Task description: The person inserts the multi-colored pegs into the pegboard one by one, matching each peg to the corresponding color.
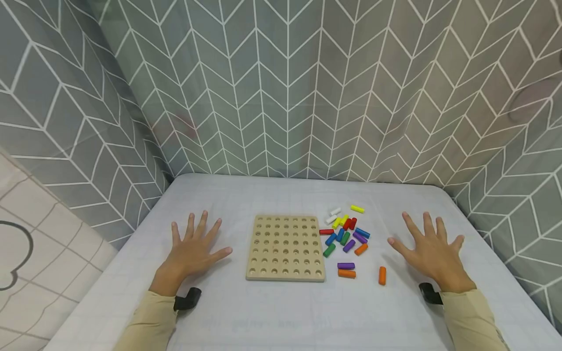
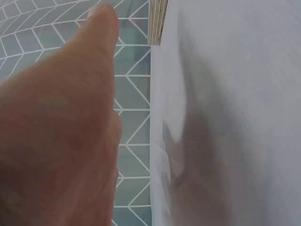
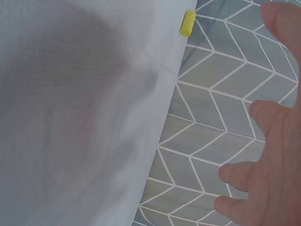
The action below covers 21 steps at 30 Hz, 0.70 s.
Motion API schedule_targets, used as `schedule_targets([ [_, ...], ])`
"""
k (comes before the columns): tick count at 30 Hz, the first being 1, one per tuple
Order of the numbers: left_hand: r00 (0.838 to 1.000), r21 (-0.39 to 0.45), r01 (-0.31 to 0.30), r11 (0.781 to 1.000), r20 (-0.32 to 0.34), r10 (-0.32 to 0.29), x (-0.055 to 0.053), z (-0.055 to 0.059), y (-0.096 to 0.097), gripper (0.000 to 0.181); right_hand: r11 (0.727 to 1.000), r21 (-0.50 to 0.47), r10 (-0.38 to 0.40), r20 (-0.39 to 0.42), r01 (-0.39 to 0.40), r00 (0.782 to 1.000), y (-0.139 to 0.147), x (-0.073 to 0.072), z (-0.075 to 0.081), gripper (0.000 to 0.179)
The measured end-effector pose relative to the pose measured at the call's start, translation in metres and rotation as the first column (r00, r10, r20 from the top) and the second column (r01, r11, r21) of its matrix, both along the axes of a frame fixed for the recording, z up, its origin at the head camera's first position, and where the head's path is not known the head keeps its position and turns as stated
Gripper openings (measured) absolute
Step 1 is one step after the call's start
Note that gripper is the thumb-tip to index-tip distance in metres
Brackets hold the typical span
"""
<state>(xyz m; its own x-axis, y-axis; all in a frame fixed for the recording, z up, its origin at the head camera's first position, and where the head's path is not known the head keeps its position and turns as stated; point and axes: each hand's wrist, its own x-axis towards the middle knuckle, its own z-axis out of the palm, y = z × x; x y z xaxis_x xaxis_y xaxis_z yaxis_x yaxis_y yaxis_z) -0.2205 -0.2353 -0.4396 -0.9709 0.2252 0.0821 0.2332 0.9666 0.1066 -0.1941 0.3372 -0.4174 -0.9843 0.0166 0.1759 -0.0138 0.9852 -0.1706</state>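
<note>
My left hand (image 1: 191,251) is spread with straight fingers, palm down, left of a wooden pegboard (image 1: 285,248) with rows of round holes. To the right of the loose pegs, my right hand (image 1: 432,253) is spread too and holds nothing. The pegs lie between the board and that hand: white (image 1: 335,211), yellow (image 1: 357,208), red (image 1: 327,232), blue (image 1: 362,232), green (image 1: 329,250), purple (image 1: 346,265) and orange ones. A lone orange peg (image 1: 382,275) is nearest the right hand. In the right wrist view a yellow peg (image 3: 187,23) shows beyond the fingers.
A white cloth (image 1: 219,317) covers the table. Grey patterned curtains (image 1: 281,97) hang behind it and at both sides. Black wrist-worn devices sit at the left wrist (image 1: 188,298) and right wrist (image 1: 430,293).
</note>
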Motion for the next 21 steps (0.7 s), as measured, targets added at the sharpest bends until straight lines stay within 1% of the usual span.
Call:
schedule_targets([
  [3,1.0,0.002,0.008,1.0,-0.015,-0.008,0.0,0.0,0.001,0.099,1.0,0.004,0.005,-0.017,-0.005,1.0,-0.003,0.001,0.001,0.094],
  [6,0.999,0.028,0.029,0.999,-0.023,-0.029,-0.002,0.0,0.003,0.098,1.0,0.012,0.025,-0.052,-0.024,0.998,-0.007,0.0,0.003,0.09],
  [9,0.998,0.059,0.055,0.997,-0.007,-0.055,-0.001,-0.001,0.007,0.096,0.998,0.012,0.06,-0.084,-0.059,0.995,-0.012,0.0,0.004,0.083],
  [12,0.997,0.077,0.075,0.994,0.025,-0.077,-0.001,-0.002,0.014,0.096,0.995,-0.006,0.102,-0.093,-0.103,0.99,-0.017,0.001,0.005,0.076],
  [14,0.995,0.09,0.095,0.991,0.036,-0.098,-0.001,-0.003,0.018,0.095,0.992,-0.023,0.118,-0.074,-0.12,0.99,-0.019,0.002,0.005,0.074],
  [15,0.993,0.1,0.106,0.989,0.042,-0.11,0.0,-0.003,0.02,0.094,0.992,-0.034,0.119,-0.052,-0.121,0.991,-0.02,0.003,0.005,0.074],
  [18,0.988,0.119,0.134,0.984,0.057,-0.142,0.002,-0.003,0.025,0.092,0.993,-0.064,0.105,0.023,-0.103,0.994,-0.022,0.004,0.005,0.075],
  [21,0.984,0.135,0.153,0.979,0.075,-0.164,0.003,-0.003,0.03,0.09,0.991,-0.095,0.102,0.066,-0.095,0.993,-0.024,0.006,0.004,0.071],
])
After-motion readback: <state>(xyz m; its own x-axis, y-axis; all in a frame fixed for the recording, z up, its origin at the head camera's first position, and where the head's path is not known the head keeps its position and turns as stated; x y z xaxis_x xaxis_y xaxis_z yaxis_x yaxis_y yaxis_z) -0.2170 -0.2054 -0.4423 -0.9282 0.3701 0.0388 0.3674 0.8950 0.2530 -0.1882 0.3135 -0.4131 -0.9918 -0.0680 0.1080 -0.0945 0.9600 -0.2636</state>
